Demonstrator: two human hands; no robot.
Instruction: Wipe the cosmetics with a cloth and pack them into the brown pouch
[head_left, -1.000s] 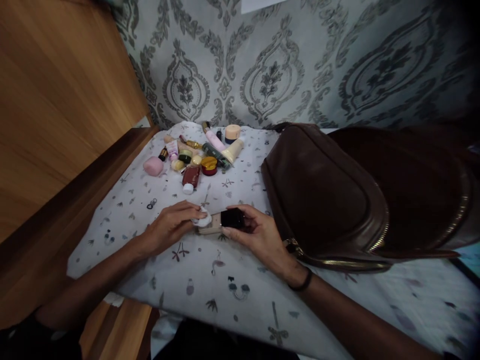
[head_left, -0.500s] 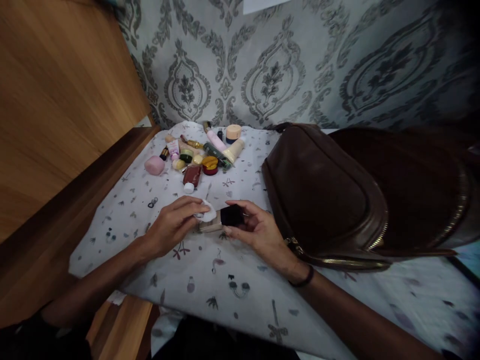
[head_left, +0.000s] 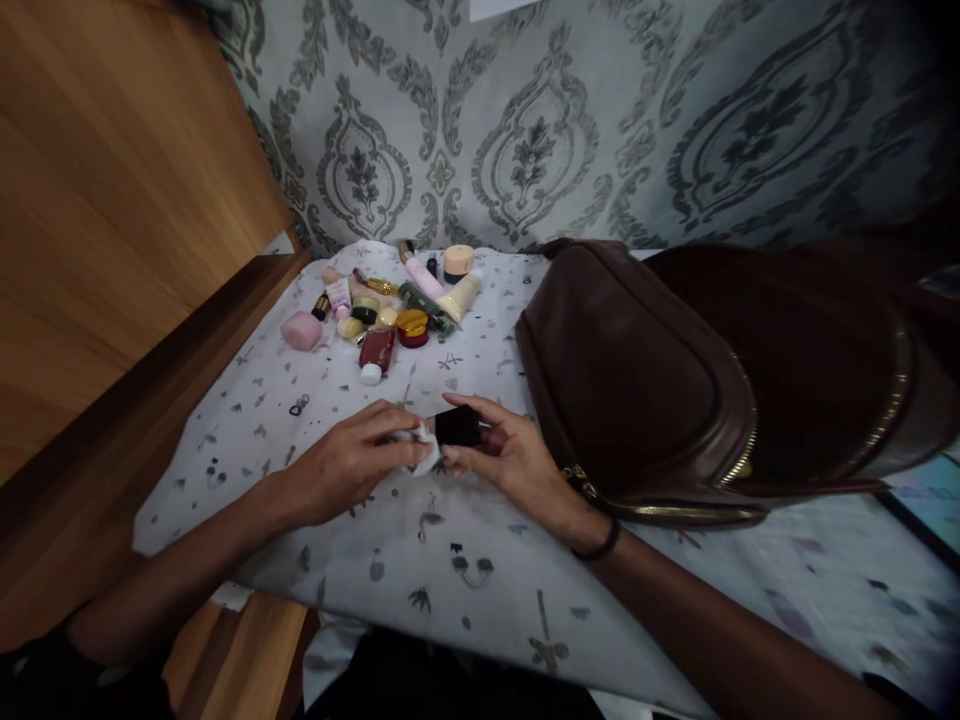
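My left hand (head_left: 352,460) is closed on a white wipe (head_left: 427,450), which is wrapped around the glass body of a small bottle. The bottle's black cap (head_left: 457,426) sticks out to the right of the wipe. My right hand (head_left: 514,455) grips that cap between thumb and fingers. Most of the glass part is hidden by the wipe and my left fingers. Both hands are just above the patterned white cloth (head_left: 442,560), in front of a red-brown bottle with a white cap (head_left: 376,355).
Behind my hands lies a group of cosmetics, with a pink sponge (head_left: 302,330), a red-and-gold jar (head_left: 412,327) and a cream tube (head_left: 460,297). A large brown leather bag (head_left: 637,370) stands at the right. A wooden panel (head_left: 127,180) rises at the left.
My left hand has shifted the wipe down and around the bottle's body, covering glass that showed before. My right hand still holds the cap. The whole view has moved slightly.
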